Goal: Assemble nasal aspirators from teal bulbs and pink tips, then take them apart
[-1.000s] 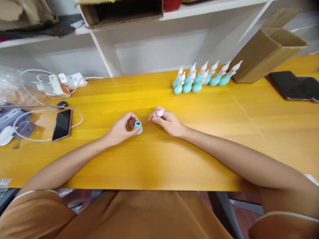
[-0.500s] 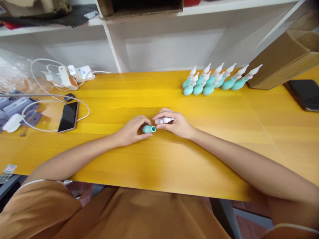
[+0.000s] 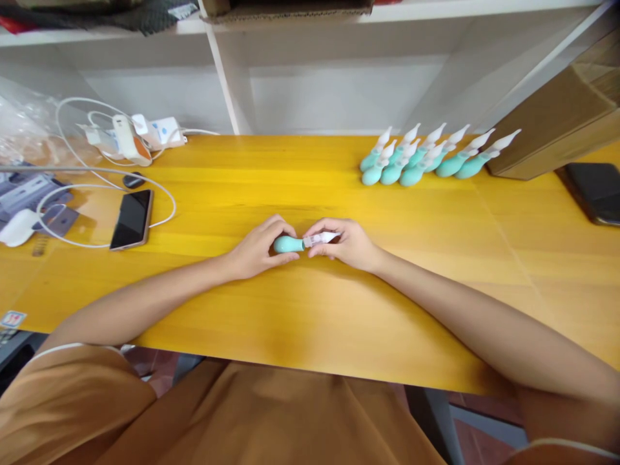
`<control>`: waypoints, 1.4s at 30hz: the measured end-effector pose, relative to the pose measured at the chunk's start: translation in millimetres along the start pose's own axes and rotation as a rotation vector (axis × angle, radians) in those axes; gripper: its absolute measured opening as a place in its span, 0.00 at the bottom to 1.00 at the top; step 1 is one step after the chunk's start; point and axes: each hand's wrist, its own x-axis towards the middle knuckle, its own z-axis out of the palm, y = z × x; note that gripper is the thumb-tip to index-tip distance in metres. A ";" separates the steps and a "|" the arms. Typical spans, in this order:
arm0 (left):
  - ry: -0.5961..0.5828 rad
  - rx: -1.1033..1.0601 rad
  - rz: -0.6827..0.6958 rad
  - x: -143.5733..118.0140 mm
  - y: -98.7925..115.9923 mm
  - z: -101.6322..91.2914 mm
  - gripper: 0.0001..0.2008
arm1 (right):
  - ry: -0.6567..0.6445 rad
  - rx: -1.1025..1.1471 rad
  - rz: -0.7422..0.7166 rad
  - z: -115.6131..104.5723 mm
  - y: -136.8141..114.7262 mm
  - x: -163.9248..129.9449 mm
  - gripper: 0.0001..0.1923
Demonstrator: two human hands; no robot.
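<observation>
My left hand [image 3: 264,248] is closed round a teal rubber bulb [image 3: 287,244], whose neck points right. Between the fingers of my right hand [image 3: 351,244] is a white pointed nozzle [image 3: 322,239], its tip facing right and its wide clear end facing the bulb. That end is right at the bulb's mouth; whether the two touch I cannot tell. Both hands are low over the middle of the wooden table [image 3: 300,323]. Several assembled teal bulb syringes [image 3: 411,171] with white nozzles stand in rows at the back right.
On the left lie a phone [image 3: 132,219], white cables, chargers [image 3: 159,132] and grey-purple packets [image 3: 33,187]. A cardboard box [image 3: 547,123] and a dark phone [image 3: 593,187] are at the right. A white shelf [image 3: 339,77] borders the table's back.
The bulb has turned so its opening faces the nozzle rather than me. The nozzle's wide end has come up to the bulb's mouth. The whole view has shifted slightly.
</observation>
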 end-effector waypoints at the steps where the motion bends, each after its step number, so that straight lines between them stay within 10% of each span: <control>1: -0.005 -0.004 -0.001 -0.1 -0.4 0.0 0.18 | -0.002 -0.007 -0.006 0.2 0.4 -0.1 0.26; 42: -0.026 0.102 0.116 -7.2 -7.6 7.6 0.18 | -0.096 -0.627 -0.344 1.1 1.7 -5.7 0.28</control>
